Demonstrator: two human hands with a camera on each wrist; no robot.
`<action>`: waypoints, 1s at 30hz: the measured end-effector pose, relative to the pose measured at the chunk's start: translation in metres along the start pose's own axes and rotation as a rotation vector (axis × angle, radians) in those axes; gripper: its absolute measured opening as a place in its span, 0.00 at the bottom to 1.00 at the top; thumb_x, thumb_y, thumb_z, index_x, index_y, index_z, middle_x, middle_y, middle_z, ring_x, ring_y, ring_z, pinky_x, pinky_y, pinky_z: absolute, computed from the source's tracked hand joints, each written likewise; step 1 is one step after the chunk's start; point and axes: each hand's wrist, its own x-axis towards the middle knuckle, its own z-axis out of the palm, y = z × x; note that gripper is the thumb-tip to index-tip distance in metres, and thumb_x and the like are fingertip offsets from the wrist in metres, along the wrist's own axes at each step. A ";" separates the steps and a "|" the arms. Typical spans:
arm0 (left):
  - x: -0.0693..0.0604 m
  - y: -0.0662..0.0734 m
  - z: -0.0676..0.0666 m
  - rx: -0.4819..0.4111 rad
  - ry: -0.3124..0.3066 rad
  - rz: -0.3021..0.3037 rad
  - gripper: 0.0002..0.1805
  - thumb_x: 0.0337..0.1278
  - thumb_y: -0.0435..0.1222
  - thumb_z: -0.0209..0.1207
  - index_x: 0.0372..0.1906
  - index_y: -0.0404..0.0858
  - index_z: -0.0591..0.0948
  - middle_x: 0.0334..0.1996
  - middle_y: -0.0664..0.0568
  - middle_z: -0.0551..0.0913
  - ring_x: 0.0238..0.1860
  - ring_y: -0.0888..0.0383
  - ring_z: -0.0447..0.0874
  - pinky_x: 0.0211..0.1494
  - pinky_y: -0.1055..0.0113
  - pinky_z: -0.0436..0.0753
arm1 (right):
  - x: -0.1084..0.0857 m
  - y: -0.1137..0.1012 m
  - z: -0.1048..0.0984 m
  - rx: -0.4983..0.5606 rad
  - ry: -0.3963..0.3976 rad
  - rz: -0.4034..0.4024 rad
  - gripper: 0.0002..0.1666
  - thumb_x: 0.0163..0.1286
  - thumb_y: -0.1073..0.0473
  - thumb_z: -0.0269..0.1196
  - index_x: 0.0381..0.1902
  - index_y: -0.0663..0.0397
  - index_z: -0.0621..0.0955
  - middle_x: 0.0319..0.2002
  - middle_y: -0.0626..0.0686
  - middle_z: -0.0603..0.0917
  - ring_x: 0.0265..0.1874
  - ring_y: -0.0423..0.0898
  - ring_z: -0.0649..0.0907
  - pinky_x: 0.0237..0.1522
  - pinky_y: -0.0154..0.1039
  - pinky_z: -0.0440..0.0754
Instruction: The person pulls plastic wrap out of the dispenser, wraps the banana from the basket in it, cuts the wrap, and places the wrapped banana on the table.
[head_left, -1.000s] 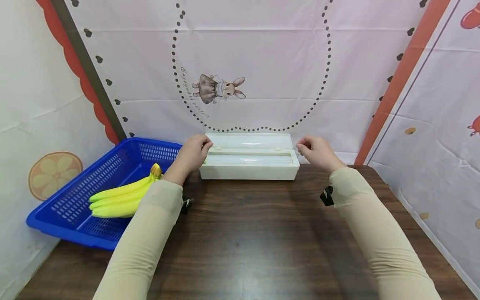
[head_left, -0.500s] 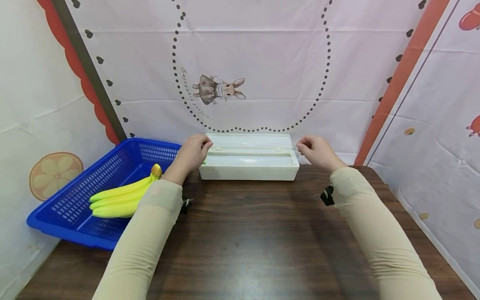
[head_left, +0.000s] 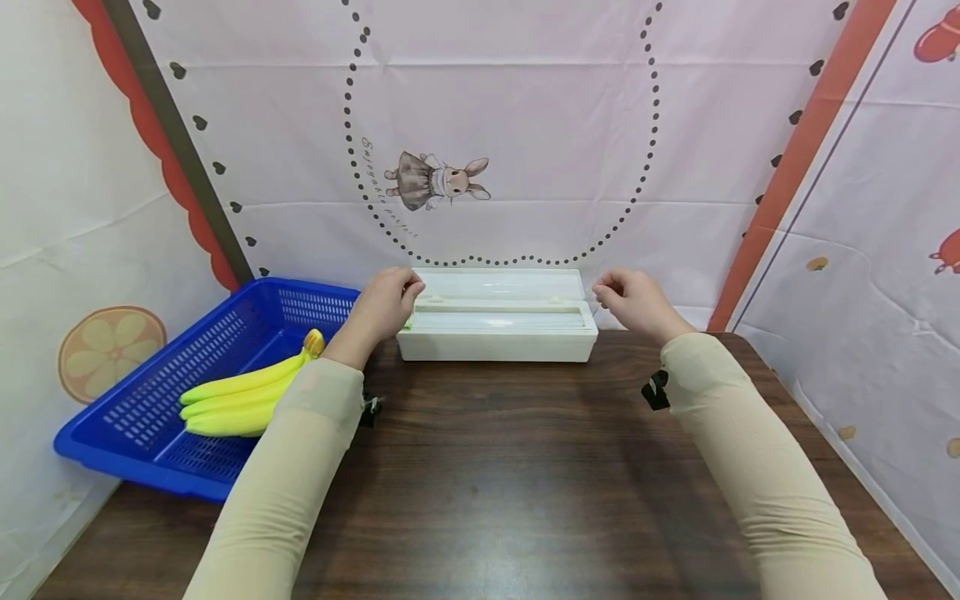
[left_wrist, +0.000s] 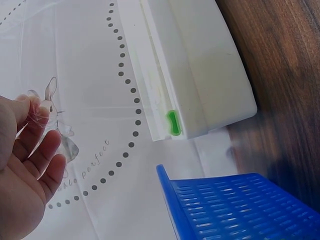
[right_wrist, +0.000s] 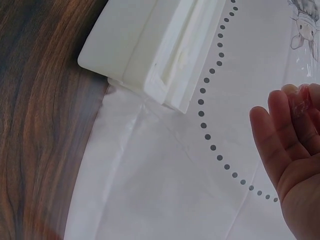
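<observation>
Visibly, clear film [left_wrist: 37, 113] within left grip [head_left: 382, 304].

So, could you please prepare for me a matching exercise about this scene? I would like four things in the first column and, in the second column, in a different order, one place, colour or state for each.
Things
1. bananas
2. basket
3. white box
4. left hand

Descriptions
A. pinching clear film
B. blue, with slotted sides
C. lid raised, at the far edge of the table
D. yellow, lying in another thing

Right pairs: 1-D, 2-B, 3-C, 4-A
</observation>
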 end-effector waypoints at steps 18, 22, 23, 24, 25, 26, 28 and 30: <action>-0.002 0.005 -0.005 -0.010 0.004 -0.008 0.14 0.72 0.38 0.44 0.47 0.34 0.77 0.43 0.42 0.77 0.45 0.47 0.73 0.50 0.52 0.73 | 0.000 -0.001 -0.004 -0.002 0.015 -0.044 0.14 0.73 0.58 0.51 0.41 0.64 0.79 0.33 0.60 0.82 0.32 0.48 0.77 0.33 0.38 0.73; -0.002 0.006 -0.006 -0.014 0.005 -0.002 0.14 0.72 0.38 0.44 0.46 0.33 0.76 0.43 0.42 0.76 0.45 0.47 0.73 0.50 0.52 0.73 | 0.000 -0.002 -0.005 -0.007 0.022 -0.042 0.14 0.73 0.58 0.51 0.40 0.64 0.78 0.33 0.60 0.82 0.31 0.47 0.77 0.34 0.38 0.74; -0.002 0.006 -0.006 -0.014 0.006 0.000 0.14 0.72 0.38 0.44 0.47 0.33 0.76 0.43 0.42 0.76 0.45 0.47 0.73 0.50 0.52 0.73 | -0.001 -0.002 -0.006 -0.006 0.021 -0.040 0.14 0.73 0.57 0.51 0.40 0.63 0.78 0.33 0.60 0.82 0.32 0.47 0.77 0.34 0.38 0.74; -0.002 0.006 -0.006 -0.014 0.007 0.002 0.14 0.72 0.38 0.44 0.47 0.33 0.76 0.43 0.42 0.76 0.45 0.47 0.73 0.50 0.52 0.73 | -0.001 -0.003 -0.006 -0.007 0.021 -0.038 0.14 0.73 0.57 0.51 0.40 0.63 0.78 0.33 0.60 0.82 0.32 0.47 0.77 0.34 0.38 0.74; -0.002 0.006 -0.006 -0.014 0.008 0.003 0.14 0.72 0.38 0.44 0.47 0.33 0.76 0.43 0.41 0.76 0.45 0.47 0.73 0.50 0.52 0.73 | -0.001 -0.003 -0.006 -0.005 0.019 -0.038 0.14 0.73 0.57 0.51 0.40 0.63 0.78 0.33 0.60 0.82 0.32 0.47 0.77 0.34 0.38 0.74; -0.001 0.006 -0.007 -0.013 0.011 0.005 0.14 0.72 0.38 0.44 0.47 0.33 0.76 0.43 0.41 0.76 0.45 0.47 0.73 0.50 0.52 0.73 | -0.001 -0.003 -0.006 -0.004 0.019 -0.036 0.14 0.73 0.57 0.51 0.40 0.63 0.78 0.34 0.60 0.82 0.32 0.48 0.78 0.34 0.38 0.74; -0.001 0.007 -0.007 -0.011 0.016 0.009 0.14 0.72 0.39 0.44 0.47 0.33 0.76 0.43 0.41 0.77 0.45 0.47 0.73 0.51 0.52 0.73 | -0.001 -0.003 -0.007 -0.005 0.019 -0.039 0.15 0.73 0.57 0.51 0.40 0.63 0.78 0.34 0.61 0.82 0.32 0.48 0.78 0.34 0.38 0.74; -0.001 0.007 -0.008 -0.011 0.021 0.014 0.14 0.72 0.38 0.44 0.46 0.33 0.76 0.43 0.41 0.77 0.45 0.47 0.73 0.51 0.52 0.73 | -0.001 -0.004 -0.008 -0.004 0.021 -0.045 0.15 0.73 0.57 0.51 0.40 0.63 0.79 0.34 0.61 0.82 0.32 0.48 0.78 0.34 0.39 0.74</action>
